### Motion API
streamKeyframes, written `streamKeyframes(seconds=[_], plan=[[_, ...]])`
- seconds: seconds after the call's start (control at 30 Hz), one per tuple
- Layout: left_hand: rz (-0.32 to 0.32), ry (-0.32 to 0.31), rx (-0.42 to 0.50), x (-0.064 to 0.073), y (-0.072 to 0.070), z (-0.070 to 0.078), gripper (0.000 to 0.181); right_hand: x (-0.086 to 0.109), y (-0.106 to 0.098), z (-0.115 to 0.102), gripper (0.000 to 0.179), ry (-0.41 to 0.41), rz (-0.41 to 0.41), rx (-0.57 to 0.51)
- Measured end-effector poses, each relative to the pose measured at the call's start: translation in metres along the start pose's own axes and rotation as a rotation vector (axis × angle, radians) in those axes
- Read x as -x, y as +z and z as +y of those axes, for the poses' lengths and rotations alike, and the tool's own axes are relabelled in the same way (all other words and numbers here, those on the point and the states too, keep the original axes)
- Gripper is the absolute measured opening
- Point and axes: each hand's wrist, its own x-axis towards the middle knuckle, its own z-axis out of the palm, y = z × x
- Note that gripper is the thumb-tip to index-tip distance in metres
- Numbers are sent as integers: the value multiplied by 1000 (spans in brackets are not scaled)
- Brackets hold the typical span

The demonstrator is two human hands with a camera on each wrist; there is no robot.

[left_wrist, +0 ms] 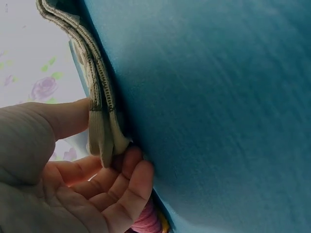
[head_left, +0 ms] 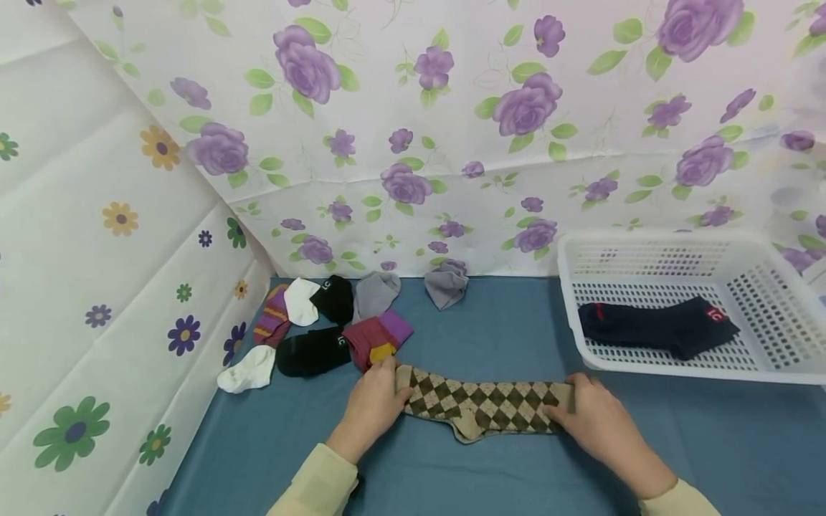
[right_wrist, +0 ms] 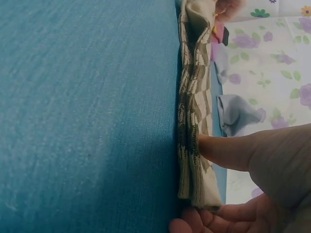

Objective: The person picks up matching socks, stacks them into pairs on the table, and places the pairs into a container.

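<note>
Held socks [head_left: 493, 406] lie left of the basket [head_left: 684, 373].

We find a small sheeted-off corner, domestic in its goods; whether it stands in a home or a studio we cannot determine. Rose-print sheeting [head_left: 464, 143] rises along the far edge of a blue cloth [head_left: 477, 480], daisy-print sheeting [head_left: 71, 272] along its left edge. We record loose socks [head_left: 312, 352] at the cloth's far left corner and a white plastic basket [head_left: 697, 375] toward the far edge's right end.
</note>
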Motion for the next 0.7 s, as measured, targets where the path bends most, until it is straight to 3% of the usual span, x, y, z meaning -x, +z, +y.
streamKeyframes(seconds=[0.3,0.53,0.7], plan=[[-20,-33,5,-2,1,1,48,-3,-2,2,73,-4,-51,-57],[-24,-44,33,-3,1,-1,47,-5,1,2,42,-72,-29,-60],[-36,-39,55,-2,1,-2,40,-3,4,-2,34,-117,-10,-100]])
